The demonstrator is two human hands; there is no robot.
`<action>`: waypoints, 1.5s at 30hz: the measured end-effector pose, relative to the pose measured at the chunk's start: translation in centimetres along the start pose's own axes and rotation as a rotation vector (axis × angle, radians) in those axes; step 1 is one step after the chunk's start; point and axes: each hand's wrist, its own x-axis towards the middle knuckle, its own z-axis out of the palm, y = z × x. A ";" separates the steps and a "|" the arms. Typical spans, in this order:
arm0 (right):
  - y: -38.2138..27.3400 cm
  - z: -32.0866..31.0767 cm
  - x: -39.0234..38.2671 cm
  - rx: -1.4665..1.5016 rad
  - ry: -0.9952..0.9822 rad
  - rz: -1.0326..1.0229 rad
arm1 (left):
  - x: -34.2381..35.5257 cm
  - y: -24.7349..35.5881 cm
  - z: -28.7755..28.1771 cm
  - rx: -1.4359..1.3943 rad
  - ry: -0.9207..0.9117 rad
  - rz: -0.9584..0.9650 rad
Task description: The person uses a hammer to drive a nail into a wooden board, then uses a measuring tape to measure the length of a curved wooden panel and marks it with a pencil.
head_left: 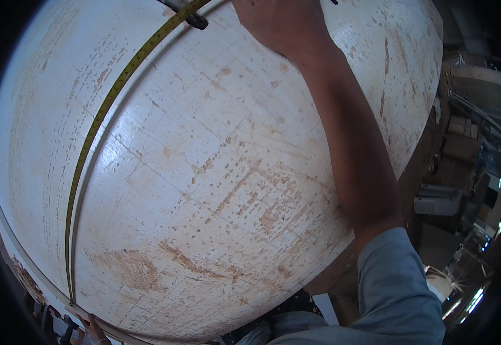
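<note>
A yellow tape measure (92, 129) lies stretched across a large white, scuffed tabletop (216, 121), from the near left edge to the top of the view. Close along its right side runs a thin pale strip (84, 190). At the lower left, by the tape's near end, what appears to be my left hand (93, 330) is partly visible with its fingers closed at the table edge; what they hold is hidden. My right hand (282, 23) reaches over the far part of the tabletop, its fingers cut off by the upper border. A dark tool-like object (196, 22) sits beside the tape's far part.
Brown stains and rows of small scratches mark the tabletop. Beyond its right edge stand a white box-like object (437, 199), boards (480, 83) and other clutter. Dark items (61, 325) lie past the near left edge.
</note>
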 end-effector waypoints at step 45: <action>0.5 0.1 -0.1 0.019 0.047 -0.048 | 0.7 -0.9 0.1 -0.112 -0.017 -0.008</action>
